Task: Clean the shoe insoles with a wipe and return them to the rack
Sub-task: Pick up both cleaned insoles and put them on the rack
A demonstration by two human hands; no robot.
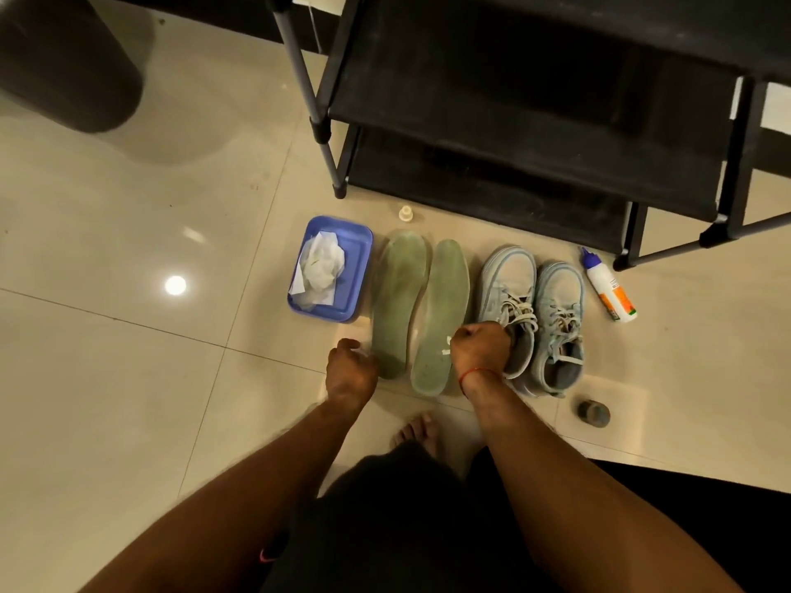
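The two green insoles (pixel 421 310) lie side by side on the floor before the shoe rack (pixel 513 122), between a blue tray (pixel 359 250) of wipes (pixel 321 263) and pale sneakers (pixel 556 306). The left hand (pixel 349 365) curls at one insole's heel (whether it pinches it, I cannot tell); the right hand (pixel 479 348) looks fisted on the nearer sneaker (pixel 507 284) at its collar. Better to fetch a wipe, pin the heel, then rub toeward.

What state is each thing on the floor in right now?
Insoles: out of shoes, flat, side by side.
Sneakers: upright, laced.
Wipes: crumpled in blue tray.
Bottle: lying on its side.
Right hand: gripping one sneaker's collar.
Left hand: curled beside an insole heel; grip unclear.
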